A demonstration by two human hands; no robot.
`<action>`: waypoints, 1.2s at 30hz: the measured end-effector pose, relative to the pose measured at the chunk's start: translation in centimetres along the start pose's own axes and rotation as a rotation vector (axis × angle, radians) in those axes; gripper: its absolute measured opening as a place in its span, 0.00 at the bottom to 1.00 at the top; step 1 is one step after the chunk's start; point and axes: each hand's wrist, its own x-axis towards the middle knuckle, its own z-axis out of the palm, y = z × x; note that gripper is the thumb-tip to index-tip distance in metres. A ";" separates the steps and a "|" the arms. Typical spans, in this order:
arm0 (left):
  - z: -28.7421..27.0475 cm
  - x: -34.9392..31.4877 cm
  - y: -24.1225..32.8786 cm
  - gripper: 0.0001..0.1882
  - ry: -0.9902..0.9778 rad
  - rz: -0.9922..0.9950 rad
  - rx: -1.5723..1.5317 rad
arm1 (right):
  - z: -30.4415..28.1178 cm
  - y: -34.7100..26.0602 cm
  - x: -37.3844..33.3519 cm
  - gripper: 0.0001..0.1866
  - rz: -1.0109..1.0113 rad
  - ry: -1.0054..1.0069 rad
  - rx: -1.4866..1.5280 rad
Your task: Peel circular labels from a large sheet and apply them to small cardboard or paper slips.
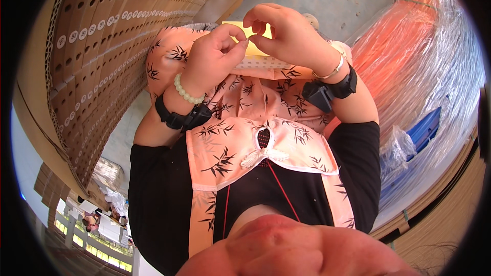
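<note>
Cardboard boxes (pixel 97 46) stand beyond the left hand (pixel 216 56); it and the right hand (pixel 294 38) curl fingers near yellow paper (pixel 255 51), grip unclear.

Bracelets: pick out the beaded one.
The bracelet on the left wrist: it is pale round beads, while the right wrist's bangle is a smooth band.

A warehouse or factory storeroom, judging by stacked brown cardboard (pixel 89 59) and orange goods (pixel 391 36) wrapped in clear film (pixel 445 66)
</note>
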 end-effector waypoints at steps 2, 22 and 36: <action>-0.1 -0.1 0.1 0.05 -0.020 -0.007 -0.043 | -0.2 -0.3 0.0 0.07 0.049 0.074 -0.001; 0.0 0.0 0.4 0.05 -0.001 0.038 -0.194 | -1.2 -0.7 0.3 0.02 0.250 -0.112 0.335; -0.1 -0.5 -0.2 0.07 -0.009 0.098 -0.110 | 0.4 -0.3 -0.2 0.03 0.394 -0.064 0.434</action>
